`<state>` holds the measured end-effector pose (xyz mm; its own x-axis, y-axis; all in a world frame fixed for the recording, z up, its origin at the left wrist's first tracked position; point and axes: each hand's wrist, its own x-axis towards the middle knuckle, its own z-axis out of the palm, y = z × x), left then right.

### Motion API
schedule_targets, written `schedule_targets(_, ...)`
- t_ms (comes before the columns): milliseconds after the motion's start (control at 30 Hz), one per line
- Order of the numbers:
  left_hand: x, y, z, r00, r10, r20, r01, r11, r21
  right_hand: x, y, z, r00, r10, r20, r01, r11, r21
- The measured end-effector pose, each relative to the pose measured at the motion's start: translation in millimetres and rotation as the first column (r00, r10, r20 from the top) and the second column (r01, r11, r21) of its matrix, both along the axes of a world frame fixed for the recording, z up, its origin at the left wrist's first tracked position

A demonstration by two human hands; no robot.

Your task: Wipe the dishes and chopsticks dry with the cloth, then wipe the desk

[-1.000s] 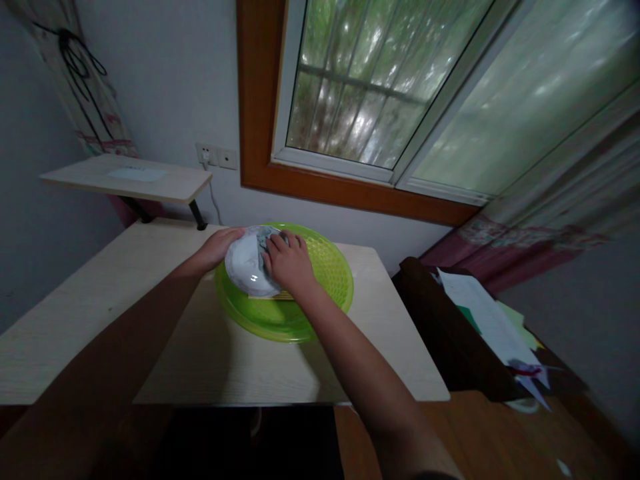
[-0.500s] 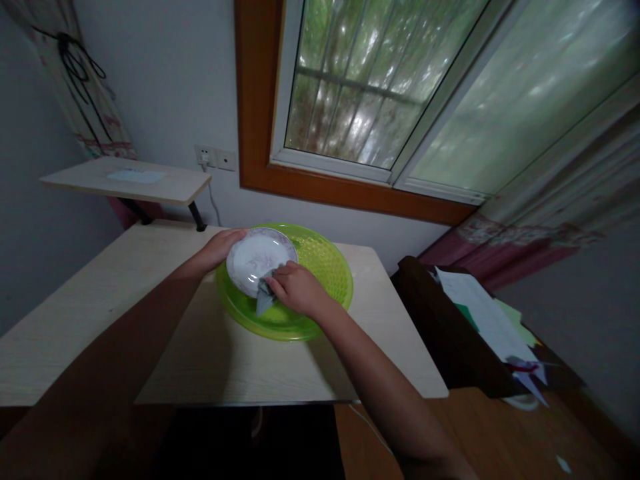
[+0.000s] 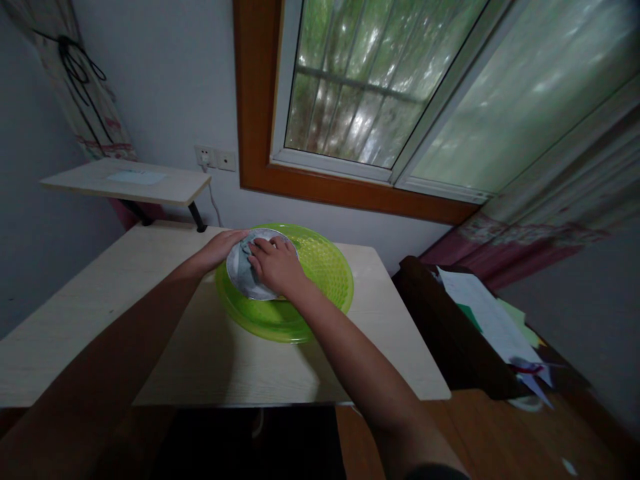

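Note:
A white plate [image 3: 233, 267] is held tilted over a round, bright green plastic tray [image 3: 327, 267] on the table. At the plate's upper left rim is my left hand [image 3: 223, 247], gripping the edge, with some of its fingers hidden behind the plate. My right hand [image 3: 277, 265] presses a grey-green cloth [image 3: 245, 267] against the plate's face, its fingers bent over the cloth. Cloth and hand cover much of the plate.
The pale wooden table [image 3: 185, 360] carries a small raised shelf [image 3: 85, 179] at the back left, with a sheet of paper on it. Beyond stand the wall and a window [image 3: 360, 100]. To the right, a dark brown box-like piece [image 3: 445, 333] holds papers.
My right hand has moved up and left with the cloth, from the plate's lower right edge onto its middle. The cloth now spreads across the plate. My left hand keeps its place.

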<state>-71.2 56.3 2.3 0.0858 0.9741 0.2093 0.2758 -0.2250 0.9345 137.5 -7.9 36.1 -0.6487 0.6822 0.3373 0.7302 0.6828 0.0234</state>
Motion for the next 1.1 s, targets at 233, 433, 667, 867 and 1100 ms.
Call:
schedule_targets(233, 3.2, -9.2, 3.9, 0.993, -0.083, 0.082, 0.089, 0.993, -0.073, 28.2, -0.5, 4.9, 0.977, -0.211, -0.011, 0.211, 0.975, 0.064)
schedule_targets(433, 1.8, -13.2, 6.9, 0.995, -0.063, 0.072, 0.068, 0.996, -0.066, 57.5, -17.9, 3.6, 0.967, -0.248, 0.062, 0.247, 0.968, 0.038)
schedule_targets(667, 1.9, -9.9, 4.3, 0.995, -0.038, 0.097, 0.042, 0.998, -0.04, 63.6, -35.8, 3.8, 0.995, -0.031, 0.091, 0.042, 0.992, -0.122)
schedule_targets(867, 3.8, -8.7, 6.1, 0.999, 0.027, 0.028, -0.025, 0.997, -0.069, 37.9, -37.7, -0.4, 0.981, 0.193, -0.019, -0.193, 0.958, -0.211)
schedule_targets(1100, 2.7, -5.7, 6.2, 1.0, -0.001, -0.003, 0.0, 0.998, -0.063, 8.6, -22.0, -3.5, 0.987, 0.162, 0.021, -0.159, 0.98, -0.118)
